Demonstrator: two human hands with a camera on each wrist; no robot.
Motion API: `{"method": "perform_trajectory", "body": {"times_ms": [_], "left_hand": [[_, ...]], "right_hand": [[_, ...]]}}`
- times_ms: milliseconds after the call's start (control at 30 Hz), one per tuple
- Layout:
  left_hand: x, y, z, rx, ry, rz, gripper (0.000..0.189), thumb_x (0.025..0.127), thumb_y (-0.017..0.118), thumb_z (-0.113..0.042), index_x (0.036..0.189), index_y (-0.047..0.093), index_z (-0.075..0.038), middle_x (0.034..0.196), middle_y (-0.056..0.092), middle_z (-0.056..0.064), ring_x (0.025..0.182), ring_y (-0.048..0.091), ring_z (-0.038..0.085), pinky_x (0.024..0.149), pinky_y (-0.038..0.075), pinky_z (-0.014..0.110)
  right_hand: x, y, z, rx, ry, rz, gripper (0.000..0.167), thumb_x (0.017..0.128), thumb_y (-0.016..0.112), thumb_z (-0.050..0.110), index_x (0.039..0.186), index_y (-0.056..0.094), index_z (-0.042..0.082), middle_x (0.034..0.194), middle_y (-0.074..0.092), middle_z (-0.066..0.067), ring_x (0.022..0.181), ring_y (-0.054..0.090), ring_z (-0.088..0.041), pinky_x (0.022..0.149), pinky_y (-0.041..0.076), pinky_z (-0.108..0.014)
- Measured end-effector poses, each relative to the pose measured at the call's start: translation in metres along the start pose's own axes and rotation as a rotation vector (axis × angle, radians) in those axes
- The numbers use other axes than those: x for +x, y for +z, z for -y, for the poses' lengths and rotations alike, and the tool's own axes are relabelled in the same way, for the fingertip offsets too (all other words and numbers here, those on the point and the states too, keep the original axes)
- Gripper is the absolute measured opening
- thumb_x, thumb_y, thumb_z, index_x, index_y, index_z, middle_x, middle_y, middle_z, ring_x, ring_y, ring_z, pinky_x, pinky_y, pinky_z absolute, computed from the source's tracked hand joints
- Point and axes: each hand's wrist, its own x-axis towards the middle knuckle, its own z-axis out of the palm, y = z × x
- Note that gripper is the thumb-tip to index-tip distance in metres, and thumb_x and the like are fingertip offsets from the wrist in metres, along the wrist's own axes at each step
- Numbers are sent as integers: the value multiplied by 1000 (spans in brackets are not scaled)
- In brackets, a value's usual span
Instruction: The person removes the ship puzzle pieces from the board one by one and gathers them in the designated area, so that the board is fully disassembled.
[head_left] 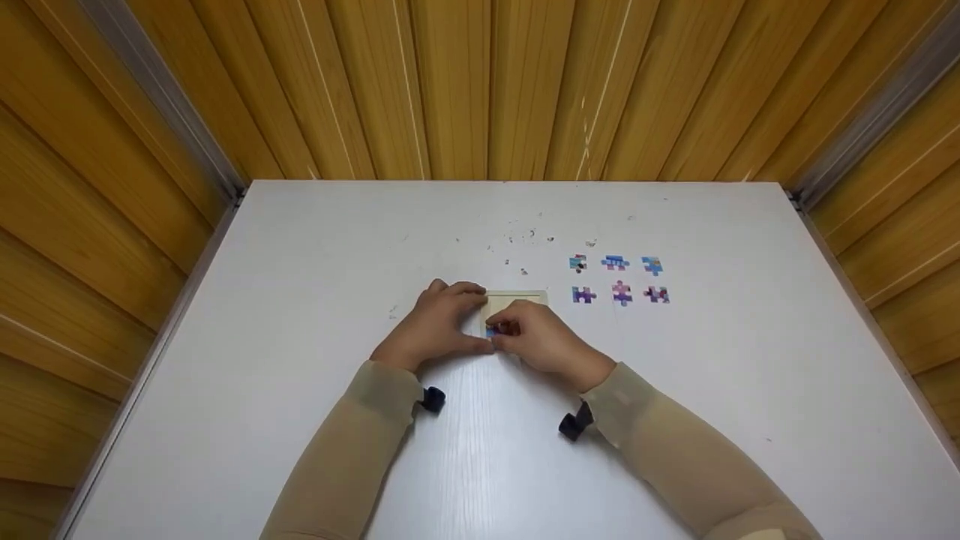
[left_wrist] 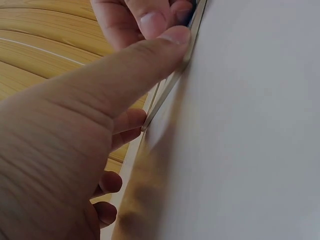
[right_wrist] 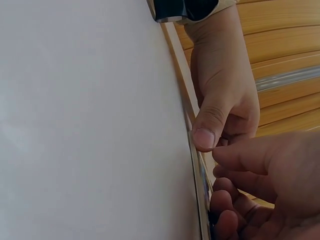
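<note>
Head view: right hand (head_left: 546, 339) seems to pinch a puzzle piece (head_left: 491, 331) under its fingers, inside the frame (head_left: 517, 293); left hand (head_left: 441, 322), spread wide, grips the frame. Probably fitting step; next needs gentle pressing.

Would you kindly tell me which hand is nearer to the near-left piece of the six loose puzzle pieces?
Right. The right hand is over the tray, to the near left of that loose piece; the left hand is farther left, gripping the tray's left side.

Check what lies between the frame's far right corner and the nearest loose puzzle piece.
Bare white table lies between frame and puzzle piece, as the head view shows.
</note>
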Motion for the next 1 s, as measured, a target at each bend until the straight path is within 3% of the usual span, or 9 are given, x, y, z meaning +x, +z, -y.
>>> {"method": "perform_trajectory", "body": {"times_ms": [200, 433, 1000], "left_hand": [[1, -1, 0, 4, 0, 11, 88, 83, 99, -57, 155, 70, -17, 169, 60, -3, 138, 52, 27, 123, 46, 47], [1, -2, 0, 4, 2, 17, 92, 81, 100, -58, 156, 69, -14, 169, 60, -2, 137, 52, 28, 122, 46, 47], [-1, -1, 1, -16, 15, 5, 92, 81, 101, -55, 157, 68, -14, 169, 60, -1, 141, 51, 29, 127, 42, 49]], "right_hand": [[-1, 0, 1, -39, 3, -4, 30, 104, 77, 9, 133, 82, 5, 114, 73, -12, 100, 63, -19, 92, 53, -37], [1, 0, -1, -56, 38, -14, 41, 100, 83, 10, 140, 78, 1, 118, 72, -14, 102, 65, -22, 95, 57, -41], [2, 1, -4, -11, 79, -13, 29, 102, 83, 11, 130, 76, 6, 118, 71, -10, 105, 65, -22, 99, 55, -44]]}}
